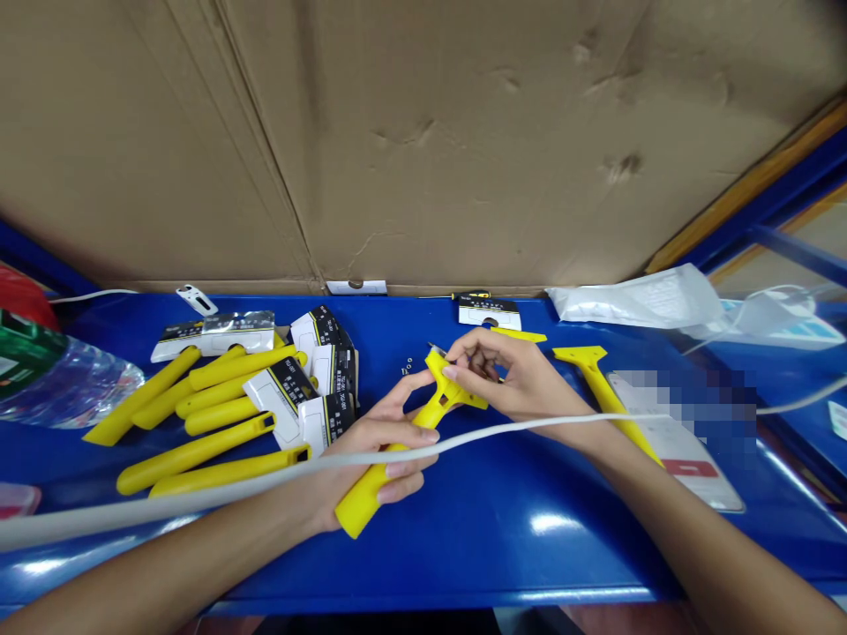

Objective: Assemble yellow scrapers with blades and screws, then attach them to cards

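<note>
A yellow scraper (pixel 430 407) lies slantwise in my left hand (pixel 390 441), whose fingers wrap round its handle. Its wide head points up and away, towards my right hand (pixel 493 370). The right thumb and fingertips are pinched together at the head's upper left corner, touching it. A small metal piece (pixel 433 347) shows at that corner; whether the right fingers hold it is hidden. Several tiny metal parts (pixel 408 365) rest on the blue table just beyond the left fingertips. Another yellow scraper (pixel 605 388) lies to the right, partly behind my right forearm.
Yellow handles (pixel 225 388) and printed cards (pixel 284 401) are piled on the left of the blue table (pixel 503 529). A water bottle (pixel 72 379) lies far left. One white cable (pixel 516 427) crosses in front of both arms. White plastic bags (pixel 628 300) lie at the back right against cardboard (pixel 423 150).
</note>
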Demonstrator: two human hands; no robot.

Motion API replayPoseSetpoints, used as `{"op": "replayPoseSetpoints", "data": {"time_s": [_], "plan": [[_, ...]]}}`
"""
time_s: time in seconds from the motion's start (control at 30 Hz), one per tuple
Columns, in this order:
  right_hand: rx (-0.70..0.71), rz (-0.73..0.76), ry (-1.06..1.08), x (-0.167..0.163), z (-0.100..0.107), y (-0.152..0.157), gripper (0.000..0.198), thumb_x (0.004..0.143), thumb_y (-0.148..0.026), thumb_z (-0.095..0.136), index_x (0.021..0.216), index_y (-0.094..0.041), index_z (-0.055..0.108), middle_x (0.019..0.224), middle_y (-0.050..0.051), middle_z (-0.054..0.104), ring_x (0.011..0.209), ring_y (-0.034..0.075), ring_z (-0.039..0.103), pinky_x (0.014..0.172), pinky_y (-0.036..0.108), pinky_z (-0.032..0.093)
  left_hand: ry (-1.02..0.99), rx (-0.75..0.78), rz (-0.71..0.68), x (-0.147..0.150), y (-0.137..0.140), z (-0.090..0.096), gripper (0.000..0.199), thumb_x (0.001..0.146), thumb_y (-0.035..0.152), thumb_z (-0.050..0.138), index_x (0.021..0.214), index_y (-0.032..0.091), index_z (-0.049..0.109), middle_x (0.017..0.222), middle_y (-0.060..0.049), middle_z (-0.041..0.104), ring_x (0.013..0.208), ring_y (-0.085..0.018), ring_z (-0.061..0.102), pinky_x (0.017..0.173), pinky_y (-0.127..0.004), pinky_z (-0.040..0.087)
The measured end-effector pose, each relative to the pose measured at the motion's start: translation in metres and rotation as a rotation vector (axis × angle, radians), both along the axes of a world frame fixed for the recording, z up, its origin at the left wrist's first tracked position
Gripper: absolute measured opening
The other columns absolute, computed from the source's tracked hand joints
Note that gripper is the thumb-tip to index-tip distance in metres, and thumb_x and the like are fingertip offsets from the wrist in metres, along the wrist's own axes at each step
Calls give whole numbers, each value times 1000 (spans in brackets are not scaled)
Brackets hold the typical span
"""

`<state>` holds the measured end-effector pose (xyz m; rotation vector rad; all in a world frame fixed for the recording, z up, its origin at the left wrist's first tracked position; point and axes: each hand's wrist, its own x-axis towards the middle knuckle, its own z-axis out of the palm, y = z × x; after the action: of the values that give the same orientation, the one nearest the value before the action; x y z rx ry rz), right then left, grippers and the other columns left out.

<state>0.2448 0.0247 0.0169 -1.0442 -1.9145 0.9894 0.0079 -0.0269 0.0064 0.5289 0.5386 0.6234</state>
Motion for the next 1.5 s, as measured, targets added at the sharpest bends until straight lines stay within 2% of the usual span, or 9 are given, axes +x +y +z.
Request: {"op": "replayPoseSetpoints", "data": {"time_s": [0.3,0.43,0.6,0.77,0.93,1.13,1.33,1.43,1.5], "plan": [[-220,-46,79,-1,0,5,42,82,-56,95,93,-21,73,79,-1,70,68,14,58,60,31,45,2,-1,-29,-1,1,-2,85,94,9,73,169,30,40,55,11,50,40,-8,21,36,-13,34],[-120,-95,111,-1,-4,6,39,86,-54,93,96,-22,75,83,-1,72,66,14,58,60,32,46,22,-1,18,-2,0,-4,86,94,10,76,169,34,42,54,12,48,39,-8,23,36,-13,32],[72,-143,222,0,-6,9,33,91,-53,91,98,-24,77,95,3,79,87,21,71,81,39,56,-12,2,131,-8,6,2,81,96,9,73,169,34,47,56,11,46,37,-7,30,36,-13,32],[134,-151,231,-2,-6,7,28,93,-49,91,98,-25,77,98,4,81,91,22,73,84,41,55,-53,-36,256,-8,10,11,83,94,-1,66,168,33,50,76,6,61,41,-4,38,36,-11,35],[146,-153,209,-7,-6,6,31,92,-52,91,95,-25,76,94,3,80,88,22,72,83,41,54,-72,-24,186,-8,8,13,85,95,2,67,171,33,45,71,8,57,39,-5,34,34,-11,35],[72,-131,241,-7,-7,7,32,89,-51,93,95,-24,76,94,3,80,89,21,70,85,41,51,-33,-12,160,-10,8,12,91,98,4,64,175,37,30,67,11,54,35,-8,34,33,-14,39],[17,-152,261,-5,-12,12,40,82,-51,98,97,-24,74,97,3,78,91,20,69,84,39,51,-12,43,158,-8,8,9,86,95,6,71,170,37,39,69,9,58,37,-7,39,34,-14,36],[-112,-172,311,-4,-11,12,52,70,-50,105,101,-24,73,106,4,76,98,21,69,85,38,55,-3,76,168,-6,7,8,82,92,5,74,163,36,48,84,5,68,38,-4,40,34,-13,34],[-268,-126,383,-4,-10,11,58,64,-47,107,105,-24,72,110,4,75,101,20,70,91,38,58,9,91,152,-6,6,9,78,92,6,76,160,35,51,80,6,67,38,-3,39,35,-13,34]]}}
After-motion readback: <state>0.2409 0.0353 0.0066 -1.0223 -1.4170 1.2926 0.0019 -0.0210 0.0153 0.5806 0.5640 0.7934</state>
